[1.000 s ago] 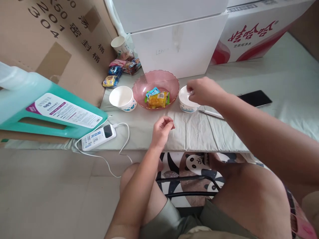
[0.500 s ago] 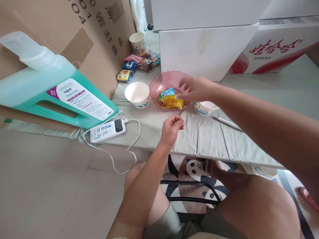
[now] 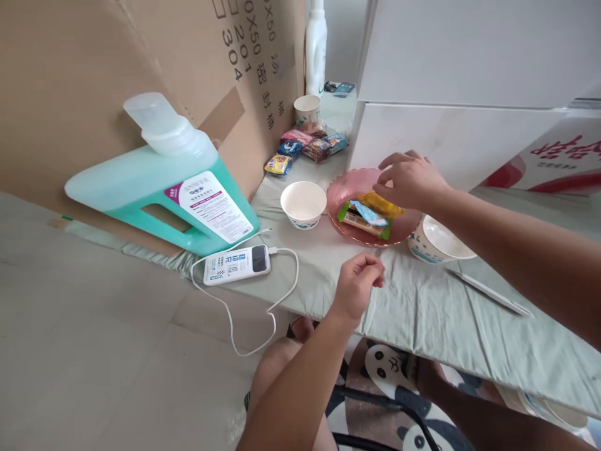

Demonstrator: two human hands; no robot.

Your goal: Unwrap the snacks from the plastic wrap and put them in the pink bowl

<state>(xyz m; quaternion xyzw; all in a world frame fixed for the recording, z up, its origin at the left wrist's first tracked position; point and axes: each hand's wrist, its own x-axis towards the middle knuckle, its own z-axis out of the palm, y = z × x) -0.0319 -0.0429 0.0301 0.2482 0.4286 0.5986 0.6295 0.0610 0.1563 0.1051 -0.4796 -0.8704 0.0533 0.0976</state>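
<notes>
My right hand [image 3: 410, 178] hovers over the pink plate [image 3: 340, 219] with its fingers apart and nothing between them. Under it on the plate lie a yellow packet [image 3: 382, 204], a blue packet [image 3: 369, 213] and a green-ended packet [image 3: 359, 221]. In front of the plate, my left hand [image 3: 357, 282] is closed, and nothing shows clearly in its curled fingers. A white paper bowl [image 3: 303, 203] stands left of the plate. Another paper bowl [image 3: 434, 241] stands to the right, partly behind my right forearm.
A green liquid jug [image 3: 206, 188] and a power bank [image 3: 237, 264] with a white cable are at left. Several small snack packs [image 3: 290, 149] lie by a paper cup [image 3: 307, 109]. A white pen-like object [image 3: 488, 292] lies at right. Cartons [image 3: 451, 138] stand behind.
The view has shifted, so the table items appear further right. My right hand has opened above the plate, and the packets there lie differently, with more of the green-ended one showing.
</notes>
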